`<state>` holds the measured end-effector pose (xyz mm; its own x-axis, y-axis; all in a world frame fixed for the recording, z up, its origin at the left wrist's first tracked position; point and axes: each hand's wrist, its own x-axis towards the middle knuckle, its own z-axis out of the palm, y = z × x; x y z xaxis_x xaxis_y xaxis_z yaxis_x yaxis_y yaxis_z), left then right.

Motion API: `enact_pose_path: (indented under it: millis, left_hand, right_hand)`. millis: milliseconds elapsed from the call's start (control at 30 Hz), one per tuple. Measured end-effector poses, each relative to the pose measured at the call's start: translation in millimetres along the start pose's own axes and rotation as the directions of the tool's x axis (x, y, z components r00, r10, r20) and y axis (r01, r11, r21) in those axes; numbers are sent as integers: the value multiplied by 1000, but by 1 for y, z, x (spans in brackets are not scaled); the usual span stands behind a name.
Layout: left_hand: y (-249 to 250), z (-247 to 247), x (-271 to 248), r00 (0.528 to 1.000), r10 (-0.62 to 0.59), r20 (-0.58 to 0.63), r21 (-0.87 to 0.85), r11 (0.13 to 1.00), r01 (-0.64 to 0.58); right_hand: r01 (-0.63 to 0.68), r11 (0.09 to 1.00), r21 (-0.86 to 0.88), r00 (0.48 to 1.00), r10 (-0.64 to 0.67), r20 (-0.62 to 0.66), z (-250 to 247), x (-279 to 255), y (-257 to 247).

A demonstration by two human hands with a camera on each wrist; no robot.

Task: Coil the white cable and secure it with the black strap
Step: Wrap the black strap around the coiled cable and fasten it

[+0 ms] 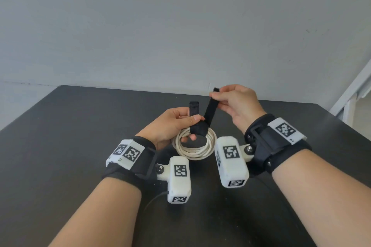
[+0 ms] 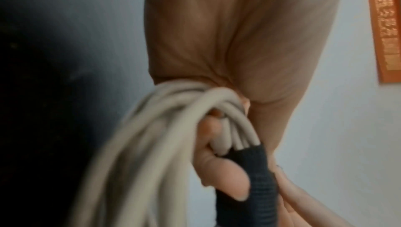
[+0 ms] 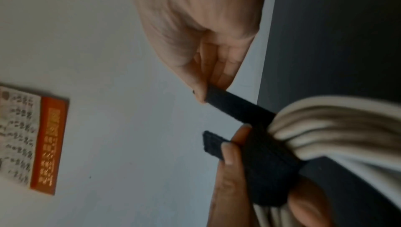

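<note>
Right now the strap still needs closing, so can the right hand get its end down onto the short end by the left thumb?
Probably yes: right hand pinches the strap above it, nothing between.

Close up, the left hand [image 2: 228, 45] gripped a bundle of white cable [image 2: 139, 153] loops, with the fingers [image 2: 225, 177] curled through them. A black strap [image 2: 258, 179] wrapped the bundle beside those fingers. An orange sign [image 2: 384, 24] hung on the pale wall.
</note>
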<state>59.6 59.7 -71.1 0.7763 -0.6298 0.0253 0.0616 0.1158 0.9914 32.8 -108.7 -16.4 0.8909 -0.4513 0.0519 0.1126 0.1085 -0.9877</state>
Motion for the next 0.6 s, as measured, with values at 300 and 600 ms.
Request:
enact_pose_path:
  millis: [300, 600]
  left_hand:
    - [-5, -7, 5, 979, 57, -195, -9, 998, -60]
    - [-5, -6, 4, 967, 100, -236, -42, 993, -113]
  right_hand:
    - [145, 956, -254, 963, -77, 259, 17, -20, 5]
    - [173, 869, -463, 967, -61, 248, 11, -24, 11]
